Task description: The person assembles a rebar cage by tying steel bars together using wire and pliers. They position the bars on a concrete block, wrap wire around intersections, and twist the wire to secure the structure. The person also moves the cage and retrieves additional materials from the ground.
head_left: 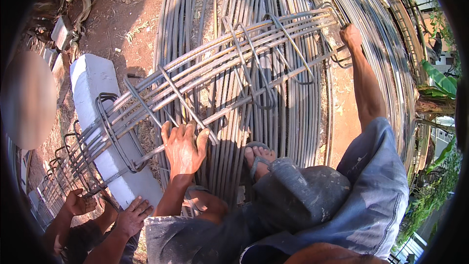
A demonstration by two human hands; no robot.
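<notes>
A long rebar cage (215, 76) runs slantwise across the view, with several lengthwise steel bars and bent stirrups looped around them. My left hand (184, 149) is closed over its near lower bar, close to the middle of the cage, thumb toward the right. My right hand (351, 36) is a fist at the cage's far right end, wrapped around a stirrup there; the fingers' undersides are hidden. Some stirrups, such as the one at the middle (256, 63), stand tilted and unevenly spaced. Several stirrups (110, 124) are bunched together near the white block (95, 80), which lies under the cage's left part.
Long loose steel bars (288, 112) cover the ground below, with more bars (386, 54) on the right. At lower left a co-worker's hands (132, 217) are beside the cage's left end. My sandalled foot (259, 159) rests on the bars. Bare reddish soil (132, 24) lies at upper left.
</notes>
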